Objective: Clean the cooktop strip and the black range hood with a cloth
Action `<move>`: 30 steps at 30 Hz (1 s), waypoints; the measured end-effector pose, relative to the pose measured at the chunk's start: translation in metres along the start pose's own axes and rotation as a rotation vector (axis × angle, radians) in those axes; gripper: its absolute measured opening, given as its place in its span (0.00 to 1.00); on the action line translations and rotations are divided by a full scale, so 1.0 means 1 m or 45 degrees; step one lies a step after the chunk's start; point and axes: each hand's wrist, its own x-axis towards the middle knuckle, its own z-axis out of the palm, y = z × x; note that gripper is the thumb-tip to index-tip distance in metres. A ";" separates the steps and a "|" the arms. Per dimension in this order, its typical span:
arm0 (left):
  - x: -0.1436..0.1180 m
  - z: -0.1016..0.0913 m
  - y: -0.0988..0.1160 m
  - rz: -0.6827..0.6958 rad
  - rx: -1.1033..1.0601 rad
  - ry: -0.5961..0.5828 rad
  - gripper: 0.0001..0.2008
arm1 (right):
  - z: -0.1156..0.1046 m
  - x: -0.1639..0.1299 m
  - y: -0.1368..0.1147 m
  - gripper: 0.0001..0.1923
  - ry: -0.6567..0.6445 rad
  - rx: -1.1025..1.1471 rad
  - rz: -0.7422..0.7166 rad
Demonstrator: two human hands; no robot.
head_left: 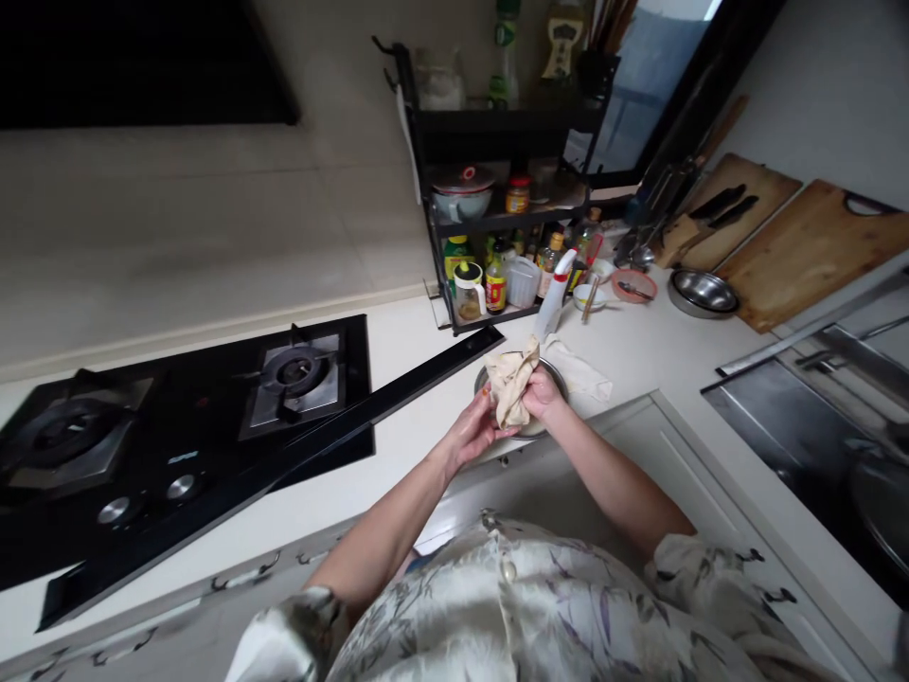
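Observation:
A crumpled beige cloth [512, 384] is bunched between my two hands, above a round metal basin [563, 379] on the white counter. My right hand [543, 393] is closed around the cloth's right side. My left hand [474, 431] holds its left and lower side, the fingers curling beneath it. Most of the basin's inside is hidden behind the hands and cloth. Just right of the basin lies a flat white cloth [582, 371]. A spray bottle [557, 296] with a red-and-white head stands behind the basin.
Left is a black gas stove [213, 426], with a long black bar [383, 403] lying diagonally across its edge. Behind stands a black rack [507, 223] of jars and bottles. To the right are small bowls [633, 284], metal bowls [703, 291], cutting boards [816, 242] and a sink [795, 398].

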 end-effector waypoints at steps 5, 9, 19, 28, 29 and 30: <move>0.038 0.007 0.000 0.057 0.271 0.100 0.41 | -0.038 -0.009 -0.014 0.28 -0.054 -0.007 -0.072; 0.057 -0.011 0.009 0.169 0.991 0.372 0.38 | -0.071 -0.015 -0.017 0.35 -0.083 -0.267 -0.031; 0.088 -0.016 0.002 -0.017 2.402 0.062 0.31 | -0.066 -0.008 0.006 0.34 0.046 -1.891 0.275; 0.114 -0.024 -0.013 -0.274 2.429 -0.085 0.21 | -0.035 -0.010 0.040 0.24 -0.062 -2.234 0.437; 0.117 -0.025 -0.014 -0.300 2.393 -0.074 0.22 | -0.035 -0.007 0.039 0.24 -0.051 -2.195 0.437; 0.121 -0.026 -0.015 -0.321 2.355 -0.061 0.23 | -0.037 -0.004 0.037 0.23 -0.030 -2.147 0.437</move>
